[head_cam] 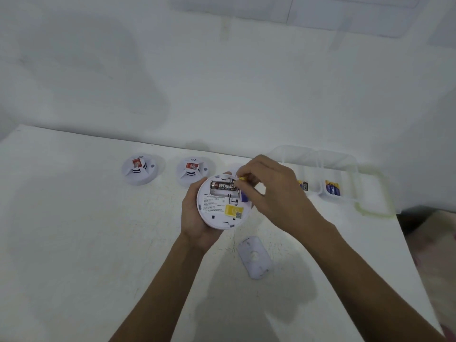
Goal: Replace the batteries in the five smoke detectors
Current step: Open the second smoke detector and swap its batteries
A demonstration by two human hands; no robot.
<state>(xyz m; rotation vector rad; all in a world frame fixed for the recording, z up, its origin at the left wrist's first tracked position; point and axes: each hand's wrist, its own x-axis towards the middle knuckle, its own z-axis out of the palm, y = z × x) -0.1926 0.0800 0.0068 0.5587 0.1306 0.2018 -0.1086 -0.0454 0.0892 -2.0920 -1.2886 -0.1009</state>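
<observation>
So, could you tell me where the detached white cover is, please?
In the head view, the white cover lies on the table, between the forearms, just below the smoke detector in the left hand.

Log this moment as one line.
left hand: holds round white smoke detector, back open | right hand: pinches blue-yellow battery at compartment | black Eveready battery: seated | white oval cover: on table
</observation>
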